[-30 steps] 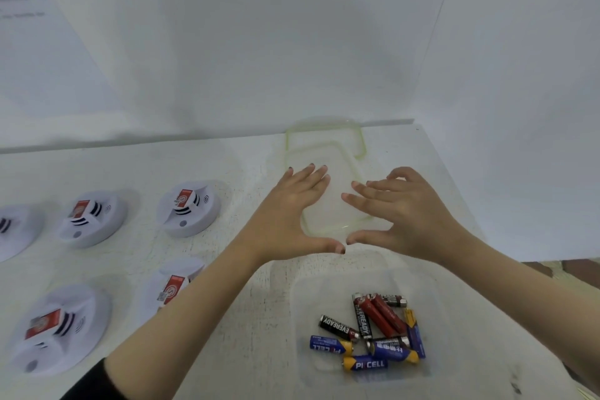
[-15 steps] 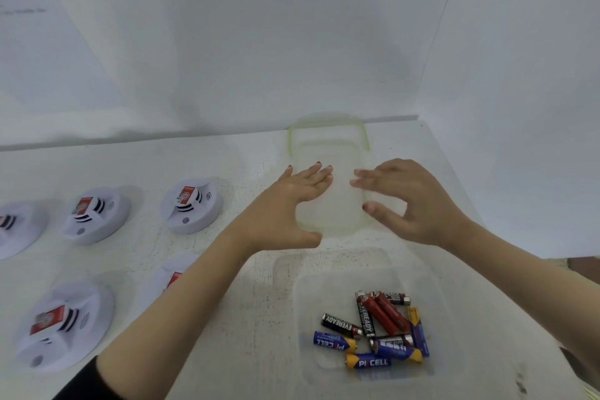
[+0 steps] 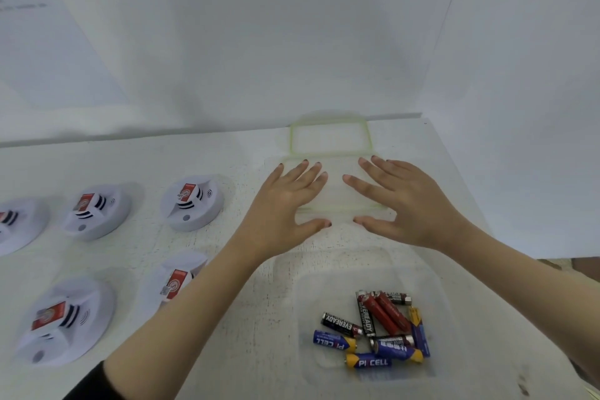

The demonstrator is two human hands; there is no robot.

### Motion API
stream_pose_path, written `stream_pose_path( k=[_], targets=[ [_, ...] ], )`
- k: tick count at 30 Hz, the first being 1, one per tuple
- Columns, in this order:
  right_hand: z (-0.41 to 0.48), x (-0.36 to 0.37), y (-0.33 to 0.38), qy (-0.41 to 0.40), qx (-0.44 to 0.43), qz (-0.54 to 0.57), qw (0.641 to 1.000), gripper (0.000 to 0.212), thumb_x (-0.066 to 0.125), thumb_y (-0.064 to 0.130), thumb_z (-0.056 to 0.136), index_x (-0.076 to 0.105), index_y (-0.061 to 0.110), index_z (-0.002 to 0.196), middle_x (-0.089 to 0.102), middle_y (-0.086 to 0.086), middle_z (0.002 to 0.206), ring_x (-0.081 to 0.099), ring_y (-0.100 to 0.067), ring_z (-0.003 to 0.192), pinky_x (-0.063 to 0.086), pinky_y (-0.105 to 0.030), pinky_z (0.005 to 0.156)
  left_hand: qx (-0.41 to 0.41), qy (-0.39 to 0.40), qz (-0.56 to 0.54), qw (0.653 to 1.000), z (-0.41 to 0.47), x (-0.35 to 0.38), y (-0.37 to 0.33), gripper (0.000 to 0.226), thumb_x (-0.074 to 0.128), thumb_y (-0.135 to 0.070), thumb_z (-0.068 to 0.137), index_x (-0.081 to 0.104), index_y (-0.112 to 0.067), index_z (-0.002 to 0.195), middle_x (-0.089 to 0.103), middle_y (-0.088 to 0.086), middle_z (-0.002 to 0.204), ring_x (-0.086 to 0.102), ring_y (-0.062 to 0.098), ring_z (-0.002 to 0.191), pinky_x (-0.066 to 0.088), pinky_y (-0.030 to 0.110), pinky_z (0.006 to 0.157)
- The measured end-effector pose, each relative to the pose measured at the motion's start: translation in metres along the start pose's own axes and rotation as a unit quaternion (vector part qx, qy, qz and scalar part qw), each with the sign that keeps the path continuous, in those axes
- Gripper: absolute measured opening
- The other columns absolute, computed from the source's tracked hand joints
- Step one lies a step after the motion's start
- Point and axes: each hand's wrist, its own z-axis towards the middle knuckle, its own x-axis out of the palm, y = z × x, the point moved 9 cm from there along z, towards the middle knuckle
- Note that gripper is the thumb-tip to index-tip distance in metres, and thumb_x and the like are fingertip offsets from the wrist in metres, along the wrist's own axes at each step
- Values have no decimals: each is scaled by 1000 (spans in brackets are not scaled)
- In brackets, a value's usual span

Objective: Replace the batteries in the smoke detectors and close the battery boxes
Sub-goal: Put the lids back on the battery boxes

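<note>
Several white round smoke detectors with red labels lie on the left of the white table: one at the back, another left of it, one at the front left, and one partly behind my left forearm. A clear plastic container at the front right holds several loose batteries. Behind it a clear lid with a green rim lies flat. My left hand and my right hand are spread over that lid, fingers apart, holding nothing.
A second green-rimmed clear lid lies against the back wall, just beyond my fingertips. White walls close the table at the back and right. The table's right edge runs close to the container. A further detector sits at the far left edge.
My right hand has uncurled from the lid's edge and now lies spread flat. Both hands have shifted slightly forward, and the lid now lies flat under them.
</note>
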Motion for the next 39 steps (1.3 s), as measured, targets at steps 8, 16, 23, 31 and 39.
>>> stream_pose_path(
  k=[8,16,23,31,39],
  targets=[
    [2,-6,5,-29,-12,-8,999,50,55,51,85,64,19,121,64,-16,120,63,-32,110,52,-41,87,4,-21,-25,999,3,0,4,64,62,-44,83,52,-11,137,44,1,145,35,20,139,19,45,115],
    [-12,5,-9,165,25,130,977,60,41,43,86,26,45,144,21,2,155,12,-9,145,5,-35,118,-16,4,42,999,8,-25,26,68,62,1,84,43,-29,142,13,3,158,8,15,147,-5,39,118],
    [1,-13,5,25,15,21,999,52,49,58,83,63,25,121,66,-5,119,64,-18,109,44,-37,97,-25,3,-79,997,-7,-6,2,82,43,-60,76,33,-24,149,12,-12,154,3,-1,144,-12,13,114],
    [-1,-18,24,-5,17,-17,1000,47,53,52,83,68,21,115,70,-7,109,68,-18,98,46,-36,95,-47,-22,-50,997,-6,2,-2,94,49,-70,72,39,-12,146,27,6,157,19,15,147,14,34,120],
    [-2,-16,30,-16,-45,-55,997,38,52,38,88,71,13,109,71,-13,105,71,-26,91,53,-34,80,21,-100,110,989,-3,-4,-15,73,52,-59,77,66,-2,121,64,15,128,61,29,119,55,44,92]
  ],
)
